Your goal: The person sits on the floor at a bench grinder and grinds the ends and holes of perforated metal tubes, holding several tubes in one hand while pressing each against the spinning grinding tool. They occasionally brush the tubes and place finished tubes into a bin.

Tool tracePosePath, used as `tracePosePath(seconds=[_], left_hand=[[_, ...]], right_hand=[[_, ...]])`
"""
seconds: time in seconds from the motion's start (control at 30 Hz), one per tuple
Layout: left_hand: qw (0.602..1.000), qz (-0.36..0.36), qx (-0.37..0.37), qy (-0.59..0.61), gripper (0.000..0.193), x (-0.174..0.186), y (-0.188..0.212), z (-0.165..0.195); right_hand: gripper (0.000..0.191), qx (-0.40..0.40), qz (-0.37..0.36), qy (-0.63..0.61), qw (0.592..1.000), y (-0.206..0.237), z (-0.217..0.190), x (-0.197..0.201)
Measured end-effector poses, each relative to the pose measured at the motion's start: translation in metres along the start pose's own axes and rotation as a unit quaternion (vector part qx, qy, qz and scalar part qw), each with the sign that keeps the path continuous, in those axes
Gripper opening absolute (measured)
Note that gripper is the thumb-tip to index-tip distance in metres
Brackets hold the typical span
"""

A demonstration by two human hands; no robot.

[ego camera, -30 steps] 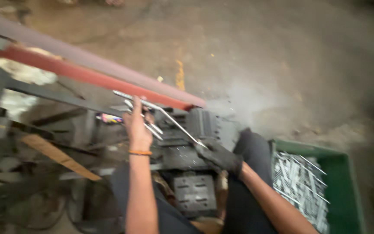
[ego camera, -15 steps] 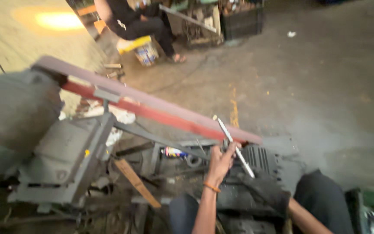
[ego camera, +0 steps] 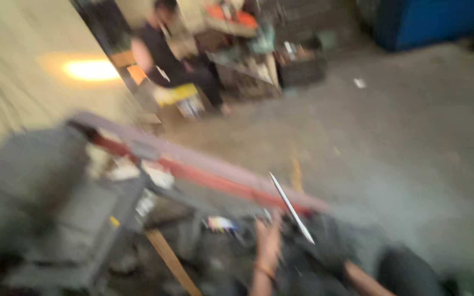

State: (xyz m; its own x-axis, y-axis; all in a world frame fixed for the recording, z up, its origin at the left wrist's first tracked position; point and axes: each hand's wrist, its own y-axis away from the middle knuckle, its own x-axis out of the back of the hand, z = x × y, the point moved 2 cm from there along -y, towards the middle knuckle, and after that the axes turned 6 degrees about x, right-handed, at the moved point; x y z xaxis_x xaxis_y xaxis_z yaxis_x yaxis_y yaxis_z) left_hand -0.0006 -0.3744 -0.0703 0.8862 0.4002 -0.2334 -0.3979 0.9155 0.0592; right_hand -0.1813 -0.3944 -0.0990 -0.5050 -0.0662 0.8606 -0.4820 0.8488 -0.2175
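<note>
Gripping a thin metal rod (ego camera: 291, 207) near its lower end, the left hand (ego camera: 269, 241) is raising it toward eleven o'clock; stiff, light, likely slick. Right hand's fingers blurred, grip untellable.

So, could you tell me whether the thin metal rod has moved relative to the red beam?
Yes. The metal rod lay along the red beam and now stands steeper across its lower end; the left hand sits just below.
</note>
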Motion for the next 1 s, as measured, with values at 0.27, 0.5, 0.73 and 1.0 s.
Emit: tracePosePath(seconds=[0.27,0.5,0.73,1.0], left_hand=[[0.995,0.020,0.055,-0.077,0.044,-0.012,0.057,-0.008],[0.998,-0.017,0.045,-0.043,0.027,-0.032,0.056,0.004],[0.999,-0.039,-0.001,-0.031,0.021,-0.045,0.052,-0.007],[0.997,-0.053,-0.014,-0.053,0.022,-0.056,0.043,-0.008]], right_hand=[[0.043,-0.034,0.006,-0.442,0.897,0.051,-0.005,0.007],[0.030,-0.018,0.055,-0.471,0.880,0.029,-0.030,0.012],[0.030,-0.011,0.081,-0.440,0.894,0.030,-0.033,0.031],[0.030,-0.041,0.072,-0.437,0.896,0.024,-0.026,0.035]])
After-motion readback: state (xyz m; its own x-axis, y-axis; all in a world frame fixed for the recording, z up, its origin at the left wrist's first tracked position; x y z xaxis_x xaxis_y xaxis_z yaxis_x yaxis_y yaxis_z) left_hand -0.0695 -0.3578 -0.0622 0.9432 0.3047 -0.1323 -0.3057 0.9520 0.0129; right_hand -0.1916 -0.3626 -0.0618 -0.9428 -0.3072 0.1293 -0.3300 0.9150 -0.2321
